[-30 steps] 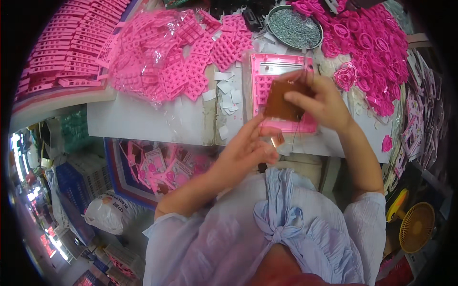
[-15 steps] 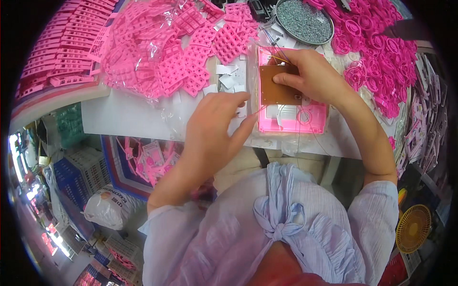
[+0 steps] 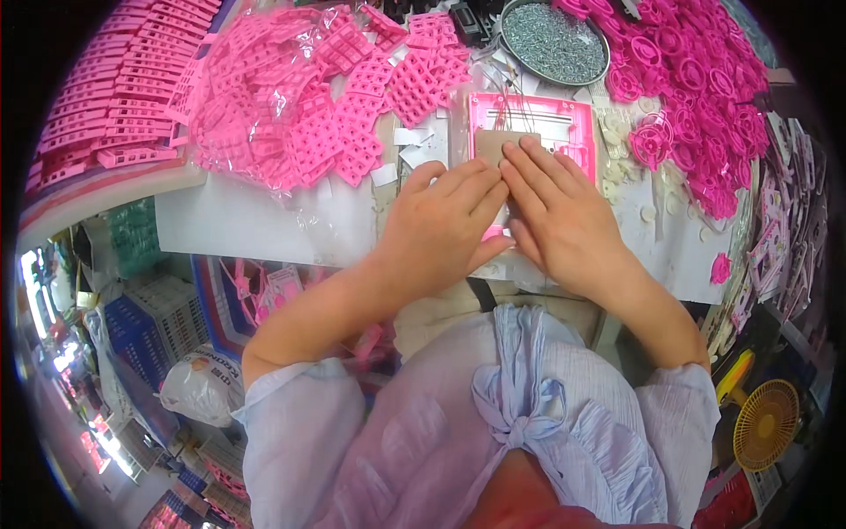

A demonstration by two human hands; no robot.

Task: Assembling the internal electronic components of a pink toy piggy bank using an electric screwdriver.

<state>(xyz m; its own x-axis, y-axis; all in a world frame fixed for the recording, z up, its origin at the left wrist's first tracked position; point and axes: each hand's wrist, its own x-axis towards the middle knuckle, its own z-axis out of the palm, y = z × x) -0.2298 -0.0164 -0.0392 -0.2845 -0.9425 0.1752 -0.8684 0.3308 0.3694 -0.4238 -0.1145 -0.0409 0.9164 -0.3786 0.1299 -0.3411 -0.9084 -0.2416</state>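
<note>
Both hands lie flat and open, gripping nothing; the left hand [image 3: 445,225] and right hand [image 3: 555,212] press one brown card [image 3: 493,145] onto the single pink frame [image 3: 564,119]. Uneven pressure might skew the card; one round tray of screws [image 3: 555,40] sits just beyond the frame, and the pink grid pieces [image 3: 291,115] heaped left of it are past counting.

Left hand [image 3: 441,225]: palm down, fingers extended and closed together, pointing toward the far right. Right hand [image 3: 555,212]: palm down, fingers extended flat, pointing toward the far left. Index fingertips nearly meet. Both forearms bare, entering from below.
</note>
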